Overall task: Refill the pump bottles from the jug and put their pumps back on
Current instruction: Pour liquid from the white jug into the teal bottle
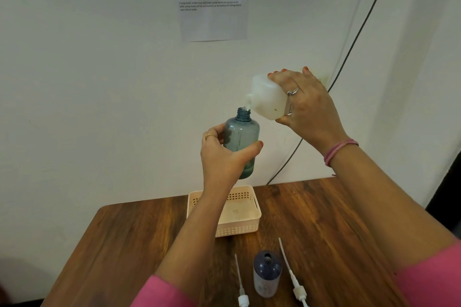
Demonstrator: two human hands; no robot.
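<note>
Middle of the frame, the person's left hand [222,154] is wrapped around a translucent blue-grey pump bottle [241,137], thumb on the near side and fingers curled round the far side, holding it upright in the air above the table. The cap is off, so the neck is open. Just up and right of it, the right hand [305,104] grips a white jug [268,97] by its base end and has it tipped over, spout pointing down-left right at the bottle's mouth. A bit of pale liquid shows at the spout where it meets the neck, and there's a shallow layer of liquid in the bottom of the bottle.

Down below, a cream plastic basket [245,228] sits on the wooden table [324,219] near the wall. At the bottom edge, a second, darker bottle [267,274] stands upright with no pump, with two white pumps lying flat on either side: one on the left [240,284], one on the right [293,274].
</note>
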